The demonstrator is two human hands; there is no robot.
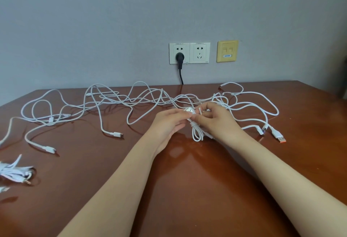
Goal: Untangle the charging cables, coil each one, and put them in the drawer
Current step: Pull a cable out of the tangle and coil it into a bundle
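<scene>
So the biggest thing in front of you is the plain grey-blue wall [93, 21], then the glossy reddish-brown table [187, 189] that runs right up to it.

Across the far half of the table, pretty much from the left edge over to the right, lies the mess of cables [131, 101]. They're all thin, white and looped over each other, and a few loops stick up off the wood. Loose ends poke out toward you here and there.

Your left hand [169, 124] and right hand [216, 118] meet over the middle of the table, just on the near side of the tangle. Both are pinching the top of a small coil [197, 133]. Your left fingertips are on its white plug end, and your right thumb and curled fingers are nipping the wraps just beside it. The coil's narrow loops hang down between your hands, and I can't tell whether they touch the table.

At the near left edge there's a white bundle [13, 171] with a jack end sticking out, well apart from everything else.

On the wall above the table there's a white double socket [189, 52] with a black plug [179, 56] in its left half. The plug's cord drops behind the table. A yellowish wall plate [227, 51] sits just to the right of the socket.

Near right of your hands lies a fat white USB plug [278, 137] with an orange tip.
</scene>
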